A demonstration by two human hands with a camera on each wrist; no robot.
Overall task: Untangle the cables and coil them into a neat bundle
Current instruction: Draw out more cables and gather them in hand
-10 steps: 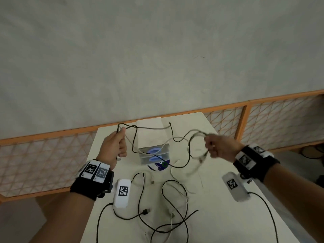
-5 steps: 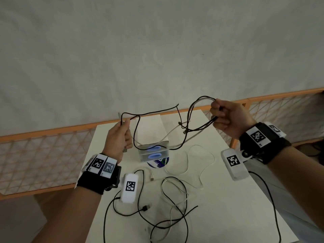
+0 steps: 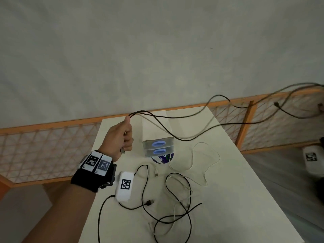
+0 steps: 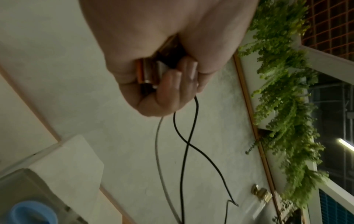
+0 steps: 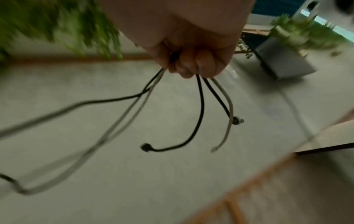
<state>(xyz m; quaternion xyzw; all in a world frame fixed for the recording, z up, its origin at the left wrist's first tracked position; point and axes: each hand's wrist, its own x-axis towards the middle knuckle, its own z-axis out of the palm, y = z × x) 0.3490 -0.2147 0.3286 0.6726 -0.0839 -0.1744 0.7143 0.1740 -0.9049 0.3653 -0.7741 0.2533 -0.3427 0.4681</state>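
Observation:
My left hand [image 3: 122, 137] is raised over the far left of the white table [image 3: 236, 199] and grips black and grey cables [image 3: 189, 118] that stretch in the air to the right edge of the head view. In the left wrist view the curled fingers [image 4: 178, 84] hold cable plugs, and the cables [image 4: 184, 151] run away from the fist. My right hand [image 5: 193, 60] is out of the head view; its wrist view shows it gripping several black and grey cable strands [image 5: 201, 106] with loose ends hanging. More tangled black and white cables [image 3: 175, 204] lie on the table.
A white box with two blue ovals [image 3: 158, 146] stands mid-table, under the stretched cables. A white tagged device [image 3: 124, 185] hangs by my left wrist and another [image 3: 312, 160] shows at the right edge. An orange lattice fence [image 3: 52, 137] runs behind the table.
My right hand has swung far to the right, out of the head view, and pulled the held cables out long. My left hand has stayed over the table's far left.

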